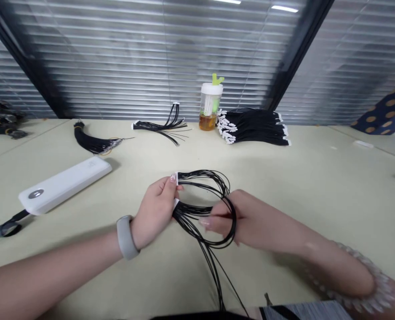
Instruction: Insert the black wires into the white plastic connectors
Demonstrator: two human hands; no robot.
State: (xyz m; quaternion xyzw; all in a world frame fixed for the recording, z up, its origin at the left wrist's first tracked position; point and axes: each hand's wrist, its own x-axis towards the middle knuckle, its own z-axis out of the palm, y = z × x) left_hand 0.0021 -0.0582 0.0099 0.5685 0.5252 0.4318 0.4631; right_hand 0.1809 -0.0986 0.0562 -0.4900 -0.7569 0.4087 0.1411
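Over the middle of the table, my left hand pinches a white connector between thumb and fingers. A second white connector lies just below, against the same hand. Black wires run from both connectors and curve to the right in loops. My right hand has its fingers curled among these loops, with wires passing around them; its fingertips are slightly blurred. Loose wire ends hang down toward the table's front edge.
A white power bank with a black strap lies left. Along the back are a black wire bundle, a smaller harness, a bottle of amber liquid and a pile of black cables. Polka-dot fabric is far right.
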